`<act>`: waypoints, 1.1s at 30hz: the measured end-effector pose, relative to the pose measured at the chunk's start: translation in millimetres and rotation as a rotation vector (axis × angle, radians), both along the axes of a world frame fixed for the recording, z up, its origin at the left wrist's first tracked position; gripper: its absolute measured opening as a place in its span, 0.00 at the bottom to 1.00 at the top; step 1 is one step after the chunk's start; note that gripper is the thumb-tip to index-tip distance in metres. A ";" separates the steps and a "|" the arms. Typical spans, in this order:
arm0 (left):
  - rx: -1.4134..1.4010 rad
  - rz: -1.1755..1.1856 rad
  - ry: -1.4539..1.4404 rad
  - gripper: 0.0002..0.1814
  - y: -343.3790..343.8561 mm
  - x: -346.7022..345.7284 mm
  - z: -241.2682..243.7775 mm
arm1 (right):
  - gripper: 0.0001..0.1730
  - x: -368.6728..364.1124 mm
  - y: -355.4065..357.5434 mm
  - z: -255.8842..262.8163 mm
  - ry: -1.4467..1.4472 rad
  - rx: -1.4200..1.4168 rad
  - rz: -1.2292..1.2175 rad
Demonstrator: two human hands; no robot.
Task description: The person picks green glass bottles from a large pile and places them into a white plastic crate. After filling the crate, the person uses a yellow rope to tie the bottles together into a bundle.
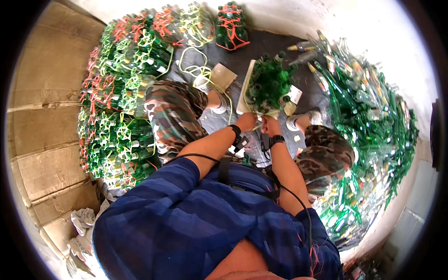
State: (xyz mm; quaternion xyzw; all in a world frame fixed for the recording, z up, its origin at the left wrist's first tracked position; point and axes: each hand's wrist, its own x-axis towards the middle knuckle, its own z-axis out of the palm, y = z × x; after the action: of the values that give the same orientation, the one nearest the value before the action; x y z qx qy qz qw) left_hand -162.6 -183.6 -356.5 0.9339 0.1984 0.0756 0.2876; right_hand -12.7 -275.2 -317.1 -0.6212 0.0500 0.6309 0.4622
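Note:
A tight cluster of green glass bottles (267,82) stands upright between my feet, on or beside a pale board (246,87). At its near side my left hand (246,121) and my right hand (269,125) are close together, fingers curled in. A short length of yellow cord (258,127) shows between them, and both hands appear to pinch it. The fingertips are partly hidden, so I cannot tell whether it is knotted. More yellow-green cord (192,70) lies in loose loops on the dark floor covering (217,120), left of the bottles.
Bottle bundles tied with red and yellow cord (119,105) are stacked at left. One red-tied bundle (231,26) stands at the back. Loose bottles (371,115) are heaped at right. A flat square piece (224,76) lies by my left foot. Cardboard (49,115) lines the left wall.

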 end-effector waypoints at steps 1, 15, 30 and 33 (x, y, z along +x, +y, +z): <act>0.025 -0.018 -0.003 0.13 2.0 0.9 -5.8 | 0.12 0.5 2.1 -2.4 0.062 0.033 -0.063; -0.159 0.009 0.149 0.13 -4.6 4.8 19.4 | 0.12 -10.9 -15.6 -37.0 -1.309 0.310 0.601; -0.270 0.351 -0.042 0.08 -30.9 14.2 26.5 | 0.16 -23.3 -8.7 12.1 -1.063 -0.021 0.452; -0.309 0.372 -0.072 0.07 -32.6 12.8 43.1 | 0.18 -24.7 -7.6 14.7 -1.074 -0.067 0.480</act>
State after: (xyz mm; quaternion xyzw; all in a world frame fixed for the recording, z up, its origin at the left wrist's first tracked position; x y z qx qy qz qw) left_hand -149.8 -216.2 -313.4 0.8230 0.3658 0.1291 0.4150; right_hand -37.4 -282.8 -302.4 -0.8619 -0.3134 0.3130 0.2470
